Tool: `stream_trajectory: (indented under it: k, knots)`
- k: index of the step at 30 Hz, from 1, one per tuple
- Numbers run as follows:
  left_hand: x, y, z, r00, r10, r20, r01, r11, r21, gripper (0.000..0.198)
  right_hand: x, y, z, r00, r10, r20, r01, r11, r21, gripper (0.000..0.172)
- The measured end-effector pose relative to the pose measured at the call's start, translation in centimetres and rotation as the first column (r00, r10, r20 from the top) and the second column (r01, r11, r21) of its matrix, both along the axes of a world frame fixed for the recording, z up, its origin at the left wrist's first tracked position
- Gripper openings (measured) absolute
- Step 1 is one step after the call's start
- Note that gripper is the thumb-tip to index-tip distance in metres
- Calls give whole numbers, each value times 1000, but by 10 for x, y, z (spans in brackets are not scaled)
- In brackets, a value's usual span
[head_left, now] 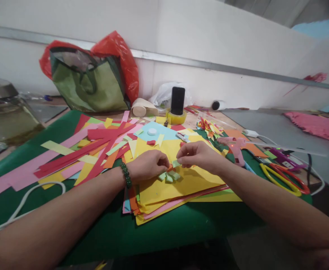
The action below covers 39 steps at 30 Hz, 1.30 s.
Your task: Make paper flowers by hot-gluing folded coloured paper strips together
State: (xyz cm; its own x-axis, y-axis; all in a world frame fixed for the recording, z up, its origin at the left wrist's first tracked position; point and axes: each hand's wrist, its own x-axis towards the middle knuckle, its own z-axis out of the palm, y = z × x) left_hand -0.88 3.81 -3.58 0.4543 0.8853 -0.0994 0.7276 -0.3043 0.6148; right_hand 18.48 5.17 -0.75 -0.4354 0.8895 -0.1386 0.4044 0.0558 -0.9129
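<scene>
Low over a stack of yellow paper sheets (178, 187), my left hand (150, 165) is closed, its fingertips pinched at the orange part of a small paper flower (169, 176) with pale green petals. Just to the right, my right hand (196, 155) pinches a small pale green paper piece (176, 163) between thumb and fingers, close above the flower. What lies inside my left fingers is partly hidden. A light blue sheet (142, 133) carries a white round cap (152, 131) behind my hands.
Coloured paper strips (97, 142) spread at left. To the right are a pink glue gun (235, 146), scissors (282, 178) and a purple power socket (288, 159). Behind stand a phone (177, 100) on yellow tape (176, 117), a multicoloured paper flower bunch (210, 127), a green bag (88, 88) and a glass jar (8, 116).
</scene>
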Motion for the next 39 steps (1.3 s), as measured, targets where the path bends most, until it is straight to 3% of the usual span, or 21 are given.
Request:
stream_trajectory:
  k: [3,9,31,39]
  knots:
    - [1,-1,2,1000,-1,-19,1,1000,4,19,-6,0,-11,999,-13,-31,10,994,-112,14]
    - [1,-2,4,998,-7,-65,7,1000,5,21,-8,3,-20,1000,-7,16,10,988,-156,14]
    - [1,-2,3,993,-30,-110,37,997,66,18,-2,8,-32,986,107,128,-104,994,-26,4]
    - [1,-3,4,991,-113,-67,119,989,87,18,-1,10,-35,967,125,223,-141,988,59,4]
